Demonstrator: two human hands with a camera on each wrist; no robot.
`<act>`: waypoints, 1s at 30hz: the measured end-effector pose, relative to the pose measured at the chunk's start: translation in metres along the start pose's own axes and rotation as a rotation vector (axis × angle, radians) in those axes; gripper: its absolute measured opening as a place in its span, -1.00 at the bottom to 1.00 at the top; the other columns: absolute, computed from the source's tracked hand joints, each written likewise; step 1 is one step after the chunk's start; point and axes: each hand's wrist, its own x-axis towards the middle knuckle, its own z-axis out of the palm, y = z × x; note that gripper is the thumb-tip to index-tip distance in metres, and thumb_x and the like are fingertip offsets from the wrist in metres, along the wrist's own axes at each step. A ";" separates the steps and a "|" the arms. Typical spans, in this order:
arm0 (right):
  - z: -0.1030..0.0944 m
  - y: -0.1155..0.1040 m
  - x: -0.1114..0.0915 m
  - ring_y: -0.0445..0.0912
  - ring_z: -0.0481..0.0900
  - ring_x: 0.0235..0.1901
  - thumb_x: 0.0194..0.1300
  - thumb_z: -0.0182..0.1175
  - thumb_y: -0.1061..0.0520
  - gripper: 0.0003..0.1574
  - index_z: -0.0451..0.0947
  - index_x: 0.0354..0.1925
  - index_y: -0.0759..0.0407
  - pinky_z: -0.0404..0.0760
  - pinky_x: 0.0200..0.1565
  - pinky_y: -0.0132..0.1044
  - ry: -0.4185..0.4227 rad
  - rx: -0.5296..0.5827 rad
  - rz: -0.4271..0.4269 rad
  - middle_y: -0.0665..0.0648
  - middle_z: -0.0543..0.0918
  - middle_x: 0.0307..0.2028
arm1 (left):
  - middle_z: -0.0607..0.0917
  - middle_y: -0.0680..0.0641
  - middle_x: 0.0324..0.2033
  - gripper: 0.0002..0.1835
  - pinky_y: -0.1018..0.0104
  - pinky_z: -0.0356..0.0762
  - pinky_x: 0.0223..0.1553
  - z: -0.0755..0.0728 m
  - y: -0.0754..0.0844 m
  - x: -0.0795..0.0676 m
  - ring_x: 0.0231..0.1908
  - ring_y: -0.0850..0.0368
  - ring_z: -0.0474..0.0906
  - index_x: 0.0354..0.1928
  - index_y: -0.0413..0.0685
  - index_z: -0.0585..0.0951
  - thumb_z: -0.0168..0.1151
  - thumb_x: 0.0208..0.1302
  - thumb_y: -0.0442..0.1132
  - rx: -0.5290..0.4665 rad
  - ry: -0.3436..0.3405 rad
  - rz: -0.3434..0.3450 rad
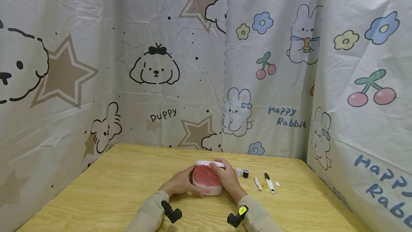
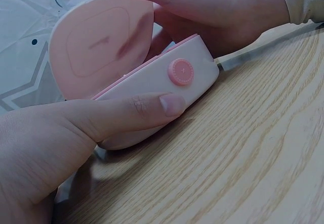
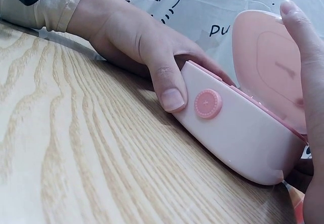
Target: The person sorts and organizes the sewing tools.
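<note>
A pink-and-white box [image 1: 216, 191] with a round pink button [image 2: 180, 72] on its front rests on the wooden table. Its lid [image 2: 96, 47] is raised and leans back, showing a pink inner face. My left hand [image 1: 181, 183] grips the box at its left side, the thumb lying along the white front below the button. At the right side, my right hand [image 1: 230, 179] holds the raised lid, its thumb over the lid's upper edge in the right wrist view. What lies inside the box is hidden from both wrist views.
Right of the box stand a white spool [image 1: 239, 172] and a dark spool [image 1: 246, 173]. Beyond them lie a pink-and-white piece [image 1: 258, 184], a small yellow item [image 1: 264, 185], black-and-white thread snips [image 1: 269, 183] and a small white piece [image 1: 277, 183]. Printed curtains [image 1: 193, 92] enclose the table.
</note>
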 end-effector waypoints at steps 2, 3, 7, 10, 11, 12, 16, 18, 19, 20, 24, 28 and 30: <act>-0.001 0.000 -0.001 0.04 0.62 0.04 0.38 0.27 -0.37 -0.27 0.59 0.23 0.11 0.60 0.09 0.01 0.008 0.014 0.001 0.17 0.68 0.10 | 0.60 0.08 0.20 0.21 -0.15 0.38 0.24 0.001 0.001 0.002 0.20 -0.01 0.50 0.51 0.04 0.35 0.76 -0.25 0.17 -0.005 -0.003 0.002; -0.002 0.000 -0.001 0.04 0.62 0.04 0.38 0.27 -0.36 -0.27 0.59 0.23 0.11 0.60 0.09 0.01 0.012 0.018 0.003 0.17 0.68 0.10 | 0.60 0.07 0.21 0.21 -0.15 0.38 0.25 0.001 0.001 0.002 0.20 -0.01 0.49 0.51 0.03 0.35 0.76 -0.24 0.17 -0.009 -0.004 0.004; -0.001 0.002 0.001 0.05 0.62 0.06 0.37 0.27 -0.39 -0.25 0.58 0.23 0.11 0.61 0.09 0.00 0.014 0.022 0.011 0.17 0.67 0.11 | 0.60 0.04 0.23 0.21 -0.16 0.37 0.26 0.002 0.001 0.002 0.22 -0.04 0.48 0.51 0.02 0.35 0.76 -0.23 0.16 0.001 0.007 0.017; 0.000 0.003 0.003 0.06 0.62 0.08 0.37 0.26 -0.40 -0.22 0.57 0.24 0.11 0.62 0.09 0.01 0.008 0.022 0.011 0.18 0.66 0.13 | 0.60 0.04 0.23 0.20 -0.18 0.36 0.26 0.002 0.001 0.000 0.22 -0.05 0.48 0.50 0.02 0.36 0.76 -0.24 0.16 0.011 0.014 0.017; 0.000 0.003 0.003 0.06 0.62 0.08 0.37 0.26 -0.40 -0.22 0.57 0.25 0.11 0.62 0.10 0.01 0.008 0.024 0.011 0.19 0.66 0.13 | 0.60 0.04 0.23 0.20 -0.18 0.36 0.25 0.001 0.002 0.000 0.21 -0.05 0.48 0.50 0.01 0.36 0.76 -0.24 0.16 0.012 0.015 0.016; 0.000 0.003 0.002 0.06 0.62 0.08 0.36 0.26 -0.41 -0.22 0.56 0.25 0.11 0.62 0.10 0.02 0.009 0.022 0.013 0.19 0.67 0.12 | 0.60 0.04 0.22 0.20 -0.18 0.36 0.25 0.002 0.002 -0.001 0.21 -0.04 0.48 0.50 0.02 0.36 0.76 -0.25 0.16 0.012 0.014 0.014; 0.000 0.001 0.001 0.05 0.62 0.06 0.37 0.25 -0.42 -0.21 0.56 0.25 0.10 0.61 0.10 0.02 0.017 0.013 0.015 0.18 0.68 0.10 | 0.59 0.04 0.24 0.19 -0.21 0.36 0.25 0.002 0.004 -0.002 0.21 -0.05 0.48 0.49 0.02 0.37 0.75 -0.24 0.17 0.021 0.011 0.014; 0.000 0.000 0.000 0.03 0.63 0.04 0.36 0.24 -0.44 -0.21 0.56 0.24 0.09 0.61 0.10 0.00 0.016 0.016 0.025 0.16 0.68 0.09 | 0.59 0.03 0.25 0.20 -0.24 0.34 0.25 0.002 0.004 -0.002 0.22 -0.06 0.48 0.49 0.03 0.37 0.75 -0.24 0.18 0.027 0.013 0.013; 0.000 0.000 0.000 0.02 0.63 0.04 0.36 0.24 -0.44 -0.20 0.56 0.24 0.09 0.61 0.09 -0.01 0.013 0.019 0.028 0.15 0.68 0.08 | 0.59 0.04 0.25 0.20 -0.25 0.33 0.25 0.002 0.003 -0.002 0.22 -0.06 0.47 0.49 0.03 0.36 0.75 -0.24 0.19 0.029 0.014 0.007; 0.000 0.000 0.000 0.02 0.63 0.04 0.36 0.24 -0.44 -0.20 0.56 0.23 0.09 0.62 0.09 -0.02 0.011 0.022 0.030 0.15 0.68 0.07 | 0.58 0.04 0.26 0.20 -0.26 0.30 0.26 0.002 0.003 -0.002 0.22 -0.06 0.47 0.50 0.04 0.36 0.75 -0.23 0.19 0.030 0.014 0.001; 0.001 0.000 0.000 0.02 0.63 0.04 0.34 0.23 -0.47 -0.19 0.56 0.23 0.07 0.63 0.08 -0.03 0.004 0.029 0.048 0.14 0.68 0.07 | 0.58 0.04 0.26 0.20 -0.29 0.28 0.26 0.002 0.001 -0.002 0.23 -0.07 0.46 0.50 0.02 0.36 0.74 -0.23 0.20 0.040 0.017 -0.002; 0.000 0.000 0.000 0.03 0.63 0.04 0.33 0.22 -0.50 -0.18 0.56 0.23 0.04 0.63 0.08 -0.01 0.006 0.036 0.063 0.14 0.67 0.07 | 0.59 0.04 0.25 0.21 -0.28 0.31 0.26 0.003 0.002 -0.002 0.23 -0.08 0.47 0.50 0.02 0.36 0.75 -0.25 0.19 0.037 0.019 -0.003; -0.001 -0.001 0.001 0.02 0.64 0.04 0.33 0.22 -0.50 -0.17 0.56 0.24 0.06 0.63 0.08 -0.01 0.009 0.042 0.064 0.14 0.68 0.07 | 0.59 0.04 0.24 0.22 -0.28 0.31 0.26 0.003 0.003 -0.001 0.22 -0.08 0.47 0.50 0.03 0.35 0.76 -0.25 0.19 0.032 0.018 -0.007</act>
